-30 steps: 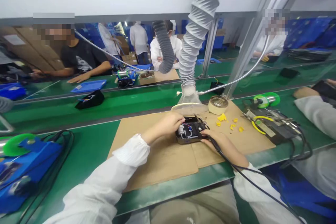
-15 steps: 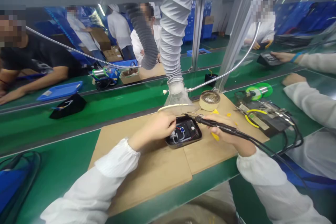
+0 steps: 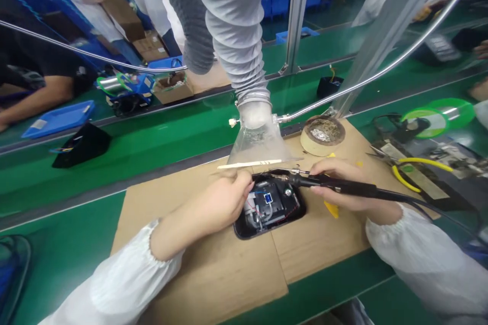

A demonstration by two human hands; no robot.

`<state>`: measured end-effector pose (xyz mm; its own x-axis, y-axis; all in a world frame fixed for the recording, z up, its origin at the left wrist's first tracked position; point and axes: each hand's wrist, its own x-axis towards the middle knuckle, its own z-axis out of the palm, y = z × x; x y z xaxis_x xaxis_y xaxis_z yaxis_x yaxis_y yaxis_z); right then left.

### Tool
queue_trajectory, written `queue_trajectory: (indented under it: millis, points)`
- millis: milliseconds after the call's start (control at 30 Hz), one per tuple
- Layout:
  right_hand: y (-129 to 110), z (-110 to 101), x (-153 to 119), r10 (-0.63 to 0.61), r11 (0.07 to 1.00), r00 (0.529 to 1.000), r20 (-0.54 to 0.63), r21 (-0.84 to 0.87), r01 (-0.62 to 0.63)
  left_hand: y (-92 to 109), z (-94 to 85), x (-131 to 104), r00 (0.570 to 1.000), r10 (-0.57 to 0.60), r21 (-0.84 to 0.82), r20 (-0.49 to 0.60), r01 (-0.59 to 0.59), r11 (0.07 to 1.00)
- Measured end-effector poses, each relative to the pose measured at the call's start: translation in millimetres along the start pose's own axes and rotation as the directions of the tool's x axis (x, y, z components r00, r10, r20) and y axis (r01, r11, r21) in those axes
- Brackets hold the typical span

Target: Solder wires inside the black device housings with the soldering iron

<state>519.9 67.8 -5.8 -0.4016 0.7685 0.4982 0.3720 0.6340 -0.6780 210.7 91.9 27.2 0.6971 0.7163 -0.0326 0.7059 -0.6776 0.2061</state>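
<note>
A black plastic housing lies open side up on the cardboard, with a small blue-and-white part, wires and grey tubing inside. My left hand is closed in a pinch at the housing's upper left edge; what its fingertips hold is hidden. My right hand grips a black soldering iron, with a thin metal tube alongside the front of its handle. The iron's front end points left over the housing's far edge, close to my left fingertips. I cannot tell whether the tip touches anything.
Behind the housing stands a fume extraction hood on a ribbed hose. A round tub with solder scraps sits right of it. Yellow-handled pliers and a green solder spool lie farther right. A green conveyor runs behind.
My view has come closer to the bench. The soldering iron has moved left relative to the housing, so its front end is over the far rim. My left hand stays at the same edge.
</note>
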Motion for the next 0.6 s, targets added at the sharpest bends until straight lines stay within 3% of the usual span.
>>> queue_trajectory:
  millis: [100,233,367,600]
  points:
    - [9.1,1.6,-2.8,-0.079,0.996,0.997,-0.015,0.045,0.08,0.0,-4.5,0.2,0.996,0.089,0.025,-0.014,-0.089,0.996]
    - [14.7,1.4,-7.5,-0.062,0.997,0.998,-0.019,0.046,0.063,0.3,-9.6,0.2,0.983,0.171,0.003,-0.059,-0.171,0.985]
    - [14.0,1.3,-8.2,-0.072,0.993,0.997,0.007,0.094,0.071,1.4,-7.9,0.3,0.97,0.208,0.041,-0.129,-0.204,0.978]
    - [9.9,-1.7,-1.9,-0.08,0.993,0.997,-0.017,0.088,0.081,0.6,-8.0,-1.1,0.973,0.206,0.072,-0.101,-0.199,0.977]
